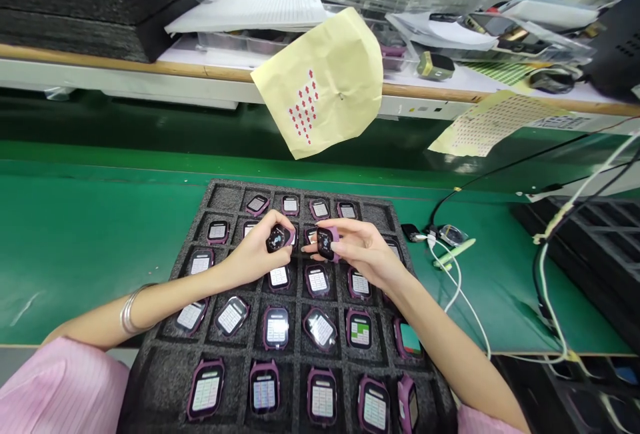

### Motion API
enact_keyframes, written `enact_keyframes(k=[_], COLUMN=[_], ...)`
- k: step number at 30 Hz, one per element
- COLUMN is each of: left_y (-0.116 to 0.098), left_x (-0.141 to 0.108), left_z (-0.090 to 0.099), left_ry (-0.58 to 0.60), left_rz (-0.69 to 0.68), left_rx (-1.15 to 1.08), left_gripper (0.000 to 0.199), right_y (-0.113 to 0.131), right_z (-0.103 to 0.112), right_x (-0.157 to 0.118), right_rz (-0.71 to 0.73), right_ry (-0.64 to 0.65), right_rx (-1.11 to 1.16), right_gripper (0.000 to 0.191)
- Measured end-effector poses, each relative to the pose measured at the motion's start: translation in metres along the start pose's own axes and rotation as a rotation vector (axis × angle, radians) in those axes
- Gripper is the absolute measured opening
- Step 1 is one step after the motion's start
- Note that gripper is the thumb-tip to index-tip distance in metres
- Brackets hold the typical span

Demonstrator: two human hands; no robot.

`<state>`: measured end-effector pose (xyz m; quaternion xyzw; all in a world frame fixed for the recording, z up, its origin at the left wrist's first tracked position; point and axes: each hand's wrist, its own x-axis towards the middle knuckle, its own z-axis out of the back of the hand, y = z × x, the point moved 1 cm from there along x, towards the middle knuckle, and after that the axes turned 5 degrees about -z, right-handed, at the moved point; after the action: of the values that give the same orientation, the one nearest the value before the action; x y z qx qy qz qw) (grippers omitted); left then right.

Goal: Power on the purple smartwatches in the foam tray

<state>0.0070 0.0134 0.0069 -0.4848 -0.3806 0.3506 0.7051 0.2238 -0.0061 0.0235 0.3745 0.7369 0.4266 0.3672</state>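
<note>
A black foam tray (167, 384) with square compartments holds several purple smartwatches, most with lit white screens, such as one at the bottom middle (321, 397). Above its upper middle, my left hand (273, 247) grips a purple watch (278, 239) with a dark face showing a small lit graphic. To its right, my right hand (360, 247) pinches another purple watch (327, 243), its dark screen tilted toward the left. The two held watches are apart. One watch in the tray (360, 333) shows green blocks on its screen.
Yellow sticker sheets (340, 81) hang from a shelf edge (200, 71) loaded with papers and plastic trays. White cables (463, 287), a green pen (455, 254) and a small black device (411, 232) lie right of the tray. Dark foam trays (590, 241) stand at far right.
</note>
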Motion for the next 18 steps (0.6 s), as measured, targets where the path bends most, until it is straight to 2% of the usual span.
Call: enact_keyframes(k=[8,18], left_y=[-0.0058,0.0004], left_x=[-0.0030,0.0007], left_z=[0.0000,-0.0015], left_ry=[0.066,0.046], left_rz=[-0.017,0.001], left_rx=[0.026,0.006], left_gripper=[0.021,0.020], right_y=[0.0017,-0.0024], right_z=[-0.0019,0.0014], right_x=[-0.0016,0.0011], right_rz=[0.004,0.014], right_ry=[0.000,0.023], right_rx=[-0.008,-0.046], right_gripper=[0.034,0.034])
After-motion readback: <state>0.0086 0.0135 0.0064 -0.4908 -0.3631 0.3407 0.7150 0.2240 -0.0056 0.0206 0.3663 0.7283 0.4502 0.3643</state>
